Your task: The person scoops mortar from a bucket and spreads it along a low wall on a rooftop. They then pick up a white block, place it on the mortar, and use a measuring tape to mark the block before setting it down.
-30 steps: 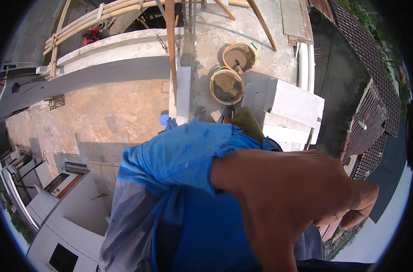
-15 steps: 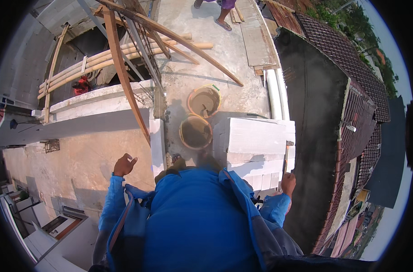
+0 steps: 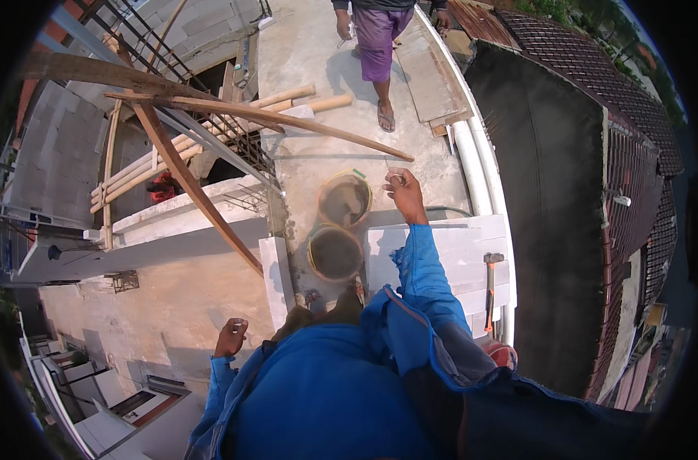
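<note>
My right hand [image 3: 406, 198] is raised ahead of me, over the far edge of the white block stack [image 3: 387, 249]. Its fingers are loosely bent and apart, with nothing seen in them. Low on my left side hangs my left hand [image 3: 231, 337], empty, fingers half curled and thumb apart. A hammer [image 3: 491, 291] with an orange and dark handle lies on the right part of the blocks, touched by neither hand. In front of my feet stand two round buckets, the nearer bucket [image 3: 335, 253] and the farther bucket [image 3: 345, 198], both holding grey mortar.
Ahead, a person in purple shorts [image 3: 380, 46] stands on the concrete walkway. Wooden beams [image 3: 288, 121] slant across the left, above bamboo poles [image 3: 157, 161] and an opening. White pipes [image 3: 471, 165] run along the right edge, beside a drop to a dark roof [image 3: 544, 192]. A red container [image 3: 501, 354] stands near my right side.
My right hand has left the hammer's handle and swung forward and left over the blocks. My left hand stays low. The person ahead shows more fully, and the whole view has shifted.
</note>
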Available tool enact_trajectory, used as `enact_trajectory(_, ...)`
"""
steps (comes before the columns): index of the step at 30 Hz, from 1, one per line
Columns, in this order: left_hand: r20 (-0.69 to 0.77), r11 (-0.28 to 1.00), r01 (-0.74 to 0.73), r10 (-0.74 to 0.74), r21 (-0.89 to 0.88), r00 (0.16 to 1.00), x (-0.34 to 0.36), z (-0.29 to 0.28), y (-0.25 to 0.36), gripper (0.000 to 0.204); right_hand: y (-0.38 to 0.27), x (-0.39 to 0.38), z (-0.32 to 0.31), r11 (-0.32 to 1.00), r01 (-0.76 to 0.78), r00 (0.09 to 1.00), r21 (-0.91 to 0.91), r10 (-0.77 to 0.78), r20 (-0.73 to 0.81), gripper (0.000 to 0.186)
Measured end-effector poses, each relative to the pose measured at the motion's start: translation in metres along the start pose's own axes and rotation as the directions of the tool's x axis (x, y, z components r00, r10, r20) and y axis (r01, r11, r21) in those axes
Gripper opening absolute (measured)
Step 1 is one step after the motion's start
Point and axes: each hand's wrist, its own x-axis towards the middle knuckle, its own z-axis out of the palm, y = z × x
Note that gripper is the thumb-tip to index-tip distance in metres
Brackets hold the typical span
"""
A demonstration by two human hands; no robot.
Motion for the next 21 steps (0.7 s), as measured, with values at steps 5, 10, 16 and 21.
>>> enact_trajectory(5, -0.122, 0.995, 0.101, -0.1, 0.008, 0.988, -0.047, -0.003, -0.014, 0.051, -0.04, 0.06, 0.042, 0.986, 0.109, 0.993, 0.123, -0.103, -0.051, 0.065)
enact_trajectory(10, -0.083, 1.0, 0.015, -0.014, 0.019, 0.996, -0.052, 0.002, -0.012, 0.048, -0.08, 0.145, 0.024, 0.857, 0.49, 0.814, -0.16, -0.515, -0.269, 0.094)
enact_trajectory(16, -0.034, 0.984, -0.133, 0.138, 0.12, 0.99, -0.026, 0.008, 0.088, 0.04, -0.113, 0.14, 0.01, 0.768, 0.479, 0.783, -0.426, -0.593, -0.189, 0.09)
enact_trajectory(21, 0.123, 0.938, -0.264, 0.242, 0.223, 0.963, 0.01, 0.029, 0.212, 0.036, -0.083, 0.097, 0.002, 0.714, 0.517, 0.693, -0.471, -0.673, -0.259, 0.065)
